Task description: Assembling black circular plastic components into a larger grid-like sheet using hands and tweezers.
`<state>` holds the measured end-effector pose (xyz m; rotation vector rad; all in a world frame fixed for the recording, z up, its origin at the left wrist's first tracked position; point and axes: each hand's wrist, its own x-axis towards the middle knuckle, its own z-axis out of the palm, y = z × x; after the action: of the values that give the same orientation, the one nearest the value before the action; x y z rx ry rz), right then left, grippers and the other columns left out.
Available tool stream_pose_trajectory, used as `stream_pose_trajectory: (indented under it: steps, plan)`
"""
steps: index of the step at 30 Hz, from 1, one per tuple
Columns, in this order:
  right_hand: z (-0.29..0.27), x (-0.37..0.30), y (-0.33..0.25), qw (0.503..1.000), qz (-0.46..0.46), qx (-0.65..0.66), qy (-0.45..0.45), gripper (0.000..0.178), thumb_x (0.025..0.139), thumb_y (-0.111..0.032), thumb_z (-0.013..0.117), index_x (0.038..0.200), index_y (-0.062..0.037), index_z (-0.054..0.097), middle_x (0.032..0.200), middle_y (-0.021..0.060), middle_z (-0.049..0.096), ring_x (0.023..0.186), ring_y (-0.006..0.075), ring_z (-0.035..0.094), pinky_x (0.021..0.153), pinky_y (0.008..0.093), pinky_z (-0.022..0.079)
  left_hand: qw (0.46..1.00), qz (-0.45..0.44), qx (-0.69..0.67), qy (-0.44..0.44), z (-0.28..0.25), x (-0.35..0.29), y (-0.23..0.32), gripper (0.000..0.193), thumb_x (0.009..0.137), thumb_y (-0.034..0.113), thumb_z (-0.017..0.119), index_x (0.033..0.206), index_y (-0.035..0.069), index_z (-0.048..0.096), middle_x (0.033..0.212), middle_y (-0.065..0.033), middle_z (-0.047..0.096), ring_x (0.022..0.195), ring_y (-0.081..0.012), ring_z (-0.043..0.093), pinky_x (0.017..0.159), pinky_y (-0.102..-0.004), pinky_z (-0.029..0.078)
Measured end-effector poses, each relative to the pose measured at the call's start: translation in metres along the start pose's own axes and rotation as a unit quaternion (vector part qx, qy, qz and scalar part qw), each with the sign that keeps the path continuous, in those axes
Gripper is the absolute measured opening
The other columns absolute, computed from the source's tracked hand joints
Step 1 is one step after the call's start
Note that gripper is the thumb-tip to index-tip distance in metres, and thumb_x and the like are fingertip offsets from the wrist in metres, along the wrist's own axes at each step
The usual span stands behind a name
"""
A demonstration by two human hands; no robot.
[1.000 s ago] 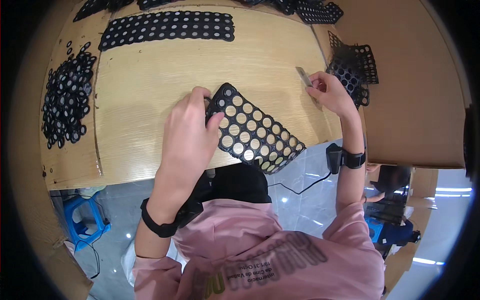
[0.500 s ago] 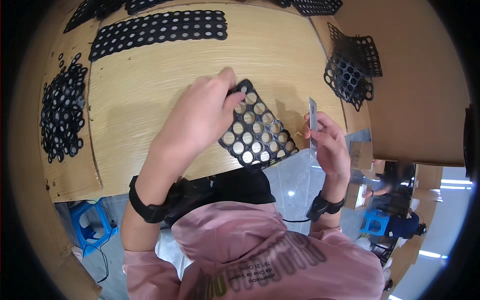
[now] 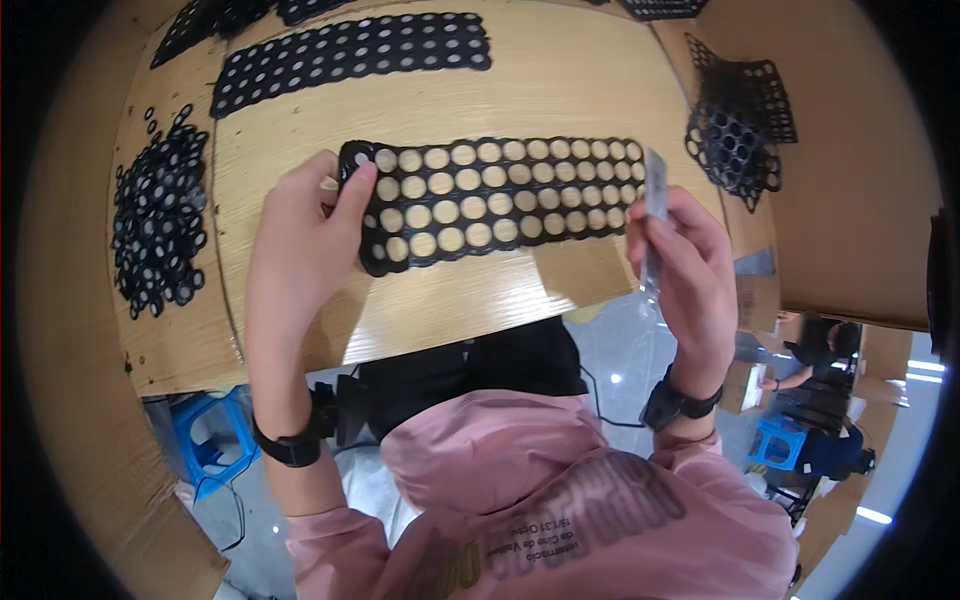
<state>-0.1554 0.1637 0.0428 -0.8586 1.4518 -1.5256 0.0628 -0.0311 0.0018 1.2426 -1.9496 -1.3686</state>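
Observation:
A black rubbery sheet (image 3: 508,166) with rows of round holes is stretched out flat over the wooden table, bare wood showing through most of its holes. My left hand (image 3: 310,215) pinches its left end, thumb on top, near a hole filled by a pale disc. At the other end is my right hand (image 3: 690,260), closed on a thin flat silvery strip (image 3: 654,190) that stands nearly upright. Its fingertips overlap the sheet's right edge; whether they grip the sheet too, I cannot tell.
Another black sheet (image 3: 350,55) with pale discs in its holes lies at the back. Loose black rings (image 3: 160,215) are heaped on the left. Crumpled holed sheets (image 3: 740,135) rest against the right cardboard wall. Blue stools (image 3: 205,440) stand below; a person works far right.
The sheet, slanting down from my left hand before, now spans level between both hands. My left hand has moved left and my right hand has come to the sheet's right end with the strip.

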Motion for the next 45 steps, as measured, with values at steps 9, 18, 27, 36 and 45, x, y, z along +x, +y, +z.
stream_pose_trajectory:
  steps: [9, 18, 27, 36, 45]
  plan:
    - [0.013, 0.05, 0.045, 0.991, 0.046, -0.122, -0.019, 0.018, 0.094, -0.015, 0.059, 0.105, -0.001, 0.062, 0.079, 0.0018, 0.065, 0.072, 0.0031, 0.058, 0.056, 0.017, 0.037, 0.99, 0.115, 0.037, 0.076, -0.004, 0.004, -0.019, 0.02, 0.094, 0.015, 0.06, 0.087, -0.003, 0.059, 0.065, 0.0044, 0.054, 0.055, -0.0021, 0.042, 0.049, -0.0199, 0.035]
    - [-0.03, 0.057, 0.019, 0.965, 0.107, -0.185, -0.148, 0.016, 0.087, -0.005, 0.055, 0.1, 0.0029, 0.06, 0.09, 0.0069, 0.065, 0.07, 0.0085, 0.054, 0.066, 0.0232, 0.045, 0.991, -0.057, -0.119, -0.03, 0.005, -0.045, -0.007, 0.021, 0.093, 0.02, 0.063, 0.1, 0.0, 0.063, 0.074, 0.0008, 0.064, 0.06, -0.0019, 0.052, 0.049, -0.0174, 0.039]
    - [0.076, 0.112, 0.026, 0.956, 0.06, -0.067, -0.278, 0.02, 0.09, -0.015, 0.059, 0.092, 0.0039, 0.064, 0.071, 0.0048, 0.063, 0.055, 0.006, 0.057, 0.048, 0.0191, 0.042, 0.993, -0.087, -0.073, 0.007, -0.002, -0.031, -0.001, 0.017, 0.093, 0.012, 0.061, 0.097, -0.005, 0.06, 0.072, -0.0054, 0.065, 0.064, -0.0049, 0.059, 0.047, -0.0205, 0.044]
    - [0.073, 0.112, 0.043, 0.938, 0.068, -0.083, -0.328, 0.019, 0.084, -0.013, 0.061, 0.078, 0.0039, 0.065, 0.065, 0.0046, 0.064, 0.055, 0.0073, 0.058, 0.052, 0.0213, 0.043, 0.982, -0.127, -0.132, 0.039, -0.002, -0.035, -0.008, 0.017, 0.092, 0.007, 0.063, 0.104, -0.002, 0.056, 0.076, -0.0048, 0.066, 0.061, -0.0038, 0.058, 0.042, -0.0166, 0.041]
    - [0.073, 0.113, 0.042, 0.899, 0.052, -0.24, -0.362, 0.02, 0.089, -0.011, 0.062, 0.075, 0.0033, 0.063, 0.05, 0.0015, 0.054, 0.042, 0.0049, 0.051, 0.039, 0.0201, 0.035, 0.984, -0.112, -0.118, 0.079, 0.007, -0.035, -0.005, 0.016, 0.092, 0.008, 0.064, 0.099, -0.001, 0.054, 0.076, -0.008, 0.067, 0.054, -0.003, 0.055, 0.04, -0.0169, 0.038]
